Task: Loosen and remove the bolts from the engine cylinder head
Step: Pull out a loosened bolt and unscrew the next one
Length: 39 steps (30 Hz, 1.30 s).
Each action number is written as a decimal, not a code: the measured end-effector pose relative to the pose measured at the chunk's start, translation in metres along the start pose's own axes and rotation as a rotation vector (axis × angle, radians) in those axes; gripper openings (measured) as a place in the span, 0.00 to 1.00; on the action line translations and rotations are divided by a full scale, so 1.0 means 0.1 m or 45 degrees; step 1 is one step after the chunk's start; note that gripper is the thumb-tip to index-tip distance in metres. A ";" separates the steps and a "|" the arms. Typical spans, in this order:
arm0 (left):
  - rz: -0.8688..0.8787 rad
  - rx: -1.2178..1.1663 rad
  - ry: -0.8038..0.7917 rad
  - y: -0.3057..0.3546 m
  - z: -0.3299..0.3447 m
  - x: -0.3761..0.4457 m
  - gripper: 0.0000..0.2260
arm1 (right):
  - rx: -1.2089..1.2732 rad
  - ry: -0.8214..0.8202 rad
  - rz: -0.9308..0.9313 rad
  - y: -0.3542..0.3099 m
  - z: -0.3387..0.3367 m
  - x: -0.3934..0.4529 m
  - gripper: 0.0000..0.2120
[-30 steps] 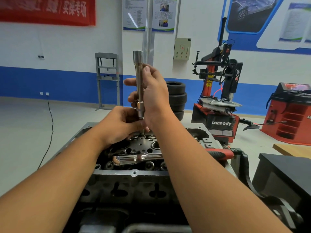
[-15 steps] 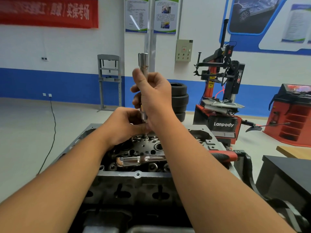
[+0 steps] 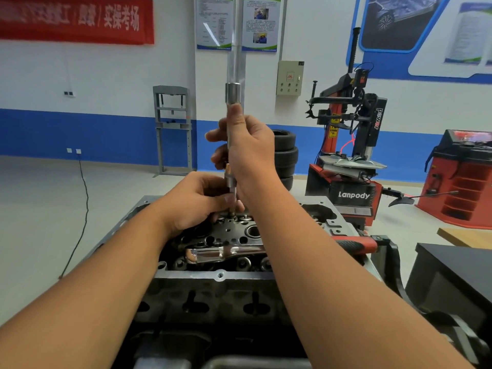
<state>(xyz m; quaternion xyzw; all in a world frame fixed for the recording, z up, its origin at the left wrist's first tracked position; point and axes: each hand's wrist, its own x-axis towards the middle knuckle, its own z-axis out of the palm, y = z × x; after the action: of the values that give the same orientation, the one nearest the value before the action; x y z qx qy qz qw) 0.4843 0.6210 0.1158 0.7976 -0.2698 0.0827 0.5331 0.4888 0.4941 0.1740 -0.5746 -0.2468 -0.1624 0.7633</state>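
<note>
Steel catches the light as the long socket extension (image 3: 232, 145) is held upright at the centre of the frame, its square-drive end pointing up towards the wall posters. Compared with a second ago, the right hand (image 3: 249, 150) has been shifted higher up the shaft, thumb now laid along it just below the top collar, fingers wrapped round it. The left hand (image 3: 197, 199) is kept low, its fingertips pinched around the bottom of the tool where it meets a bolt (image 3: 232, 215) in the cylinder head (image 3: 218, 278). The tool appears to have been turned by hand, so the bolt is judged already broken loose and being spun out. Whether it has lifted clear of its hole cannot be told. A ratchet handle (image 3: 226, 253) with a red grip is left lying across the head, lower centre.
</note>
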 end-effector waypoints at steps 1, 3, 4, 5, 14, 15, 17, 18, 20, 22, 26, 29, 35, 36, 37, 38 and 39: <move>0.006 0.005 0.017 0.00 -0.01 0.00 0.10 | 0.006 -0.017 0.022 -0.01 0.00 0.00 0.20; 0.012 0.017 0.081 -0.02 -0.01 0.01 0.06 | 0.026 -0.060 0.040 -0.01 0.01 -0.01 0.19; 0.008 0.035 0.120 -0.02 -0.01 0.02 0.06 | 0.033 -0.074 0.026 -0.01 0.01 -0.02 0.16; 0.009 0.068 0.154 -0.02 0.00 0.02 0.07 | 0.026 -0.075 0.001 0.00 0.01 -0.02 0.14; 0.022 -0.020 0.070 -0.02 0.01 0.02 0.06 | 0.018 -0.039 -0.015 0.01 0.01 -0.01 0.18; 0.018 0.008 0.090 -0.02 0.01 0.02 0.05 | 0.032 -0.045 -0.016 0.01 0.00 -0.01 0.17; 0.006 0.040 0.138 0.00 0.02 0.02 0.04 | 0.041 -0.029 -0.032 0.02 0.00 -0.01 0.14; 0.001 0.036 0.148 0.00 0.02 0.02 0.05 | 0.038 -0.013 -0.042 0.03 -0.01 0.00 0.13; -0.013 -0.019 0.112 0.00 0.01 0.02 0.06 | 0.012 0.008 -0.056 0.04 -0.01 0.02 0.14; -0.025 -0.038 0.079 0.00 0.01 0.02 0.06 | -0.003 0.007 -0.046 0.04 -0.01 0.03 0.17; -0.026 0.040 0.146 0.00 0.01 0.01 0.05 | 0.069 -0.031 -0.004 0.04 -0.01 0.02 0.21; -0.048 0.045 0.202 0.02 0.02 0.02 0.08 | 0.048 0.005 -0.069 0.05 -0.03 0.01 0.15; -0.017 0.056 0.071 0.04 0.03 0.00 0.06 | 0.011 -0.069 -0.066 0.05 -0.04 0.01 0.19; -0.015 0.073 0.094 0.04 0.03 0.00 0.06 | 0.012 -0.079 -0.053 0.05 -0.04 0.01 0.20; -0.015 0.076 0.124 0.05 0.04 0.00 0.06 | 0.005 -0.080 -0.041 0.05 -0.03 0.02 0.21; -0.019 0.076 0.155 0.05 0.04 0.01 0.07 | -0.007 -0.077 -0.030 0.06 -0.02 0.02 0.22; -0.031 0.077 0.175 0.07 0.04 0.00 0.09 | -0.019 -0.075 -0.018 0.07 -0.01 0.03 0.22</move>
<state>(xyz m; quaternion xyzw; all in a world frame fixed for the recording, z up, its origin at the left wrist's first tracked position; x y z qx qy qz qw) 0.4805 0.6152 0.1195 0.8091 -0.2202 0.1388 0.5269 0.4950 0.4953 0.1701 -0.5830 -0.2719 -0.1528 0.7502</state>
